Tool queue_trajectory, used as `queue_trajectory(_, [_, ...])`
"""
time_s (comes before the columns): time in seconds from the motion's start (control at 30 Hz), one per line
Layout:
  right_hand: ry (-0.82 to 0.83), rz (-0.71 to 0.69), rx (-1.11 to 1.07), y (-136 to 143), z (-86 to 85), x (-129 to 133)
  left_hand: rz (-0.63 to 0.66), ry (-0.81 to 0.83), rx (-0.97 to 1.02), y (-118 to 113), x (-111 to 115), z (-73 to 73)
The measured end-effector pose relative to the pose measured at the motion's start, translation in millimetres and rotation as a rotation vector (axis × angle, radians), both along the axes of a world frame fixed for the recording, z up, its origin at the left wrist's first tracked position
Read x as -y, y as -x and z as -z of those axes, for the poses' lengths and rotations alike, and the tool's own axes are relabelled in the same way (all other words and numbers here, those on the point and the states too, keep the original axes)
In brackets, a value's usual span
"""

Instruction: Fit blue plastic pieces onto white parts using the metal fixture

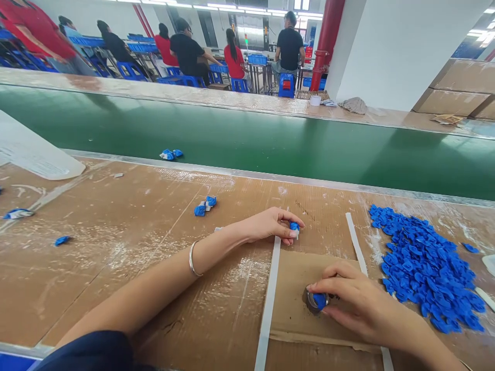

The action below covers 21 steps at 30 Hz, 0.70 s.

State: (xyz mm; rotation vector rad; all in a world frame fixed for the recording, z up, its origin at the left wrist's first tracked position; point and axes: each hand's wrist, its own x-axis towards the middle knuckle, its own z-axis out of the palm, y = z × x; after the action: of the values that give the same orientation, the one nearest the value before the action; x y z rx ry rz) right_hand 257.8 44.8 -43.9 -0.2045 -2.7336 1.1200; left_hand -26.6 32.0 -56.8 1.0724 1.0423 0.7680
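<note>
A: "Dark sleeve [87, 350] nearest. Hands?"

B: "Left hand [278, 225] pinches a small blue-and-white piece [294, 226] just beyond the cardboard pad [292, 288] on the desk [127, 216]. Right hand [358, 301] grips a dark ring [310, 304], blue material [320, 301] inside, over the pad (blue pile [429, 268] to its right)."

A: "Step?"

B: "Probably working material at the ring. The next move likely calls for a steady ring, light fingers."

A: "Writing?"

B: "Dark marks [335, 297] on the pad, partly covered, unreadable. No legible brands."

Two hands [275, 225] [358, 301]; one heap [429, 265] (blue)
</note>
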Motion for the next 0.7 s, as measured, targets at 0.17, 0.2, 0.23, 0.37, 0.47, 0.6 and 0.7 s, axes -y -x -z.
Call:
queue_trajectory(0.17, [0.406, 0.197, -0.299, 1, 4.0, 2, 0.021, -0.041, 0.094, -12, 7, -0.5])
queue_trajectory(0.2, [0.500, 0.259, -0.375, 1, 5.9, 2, 0.020, -0.055, 0.127, -17, 9, -0.4])
queue_trajectory(0.23, [0.593, 0.313, -0.438, 1, 7.9, 1, 0.016, -0.063, 0.164, -24, 13, -0.5])
queue_trajectory(0.37, [0.870, 0.388, -0.567, 6, 15.0, -1, -0.034, -0.034, 0.301, -48, 30, -3.3])
queue_trajectory(0.47, [0.935, 0.407, -0.592, 9, 18.4, 2, -0.050, -0.018, 0.374, -60, 40, -6.4])
queue_trajectory(0.6, [0.907, 0.426, -0.577, 12, 20.1, 8, -0.068, -0.010, 0.447, -66, 45, -7.3])
queue_trajectory(0.7, [0.867, 0.425, -0.591, 15, 17.7, 12, -0.090, -0.037, 0.466, -67, 45, -6.9])
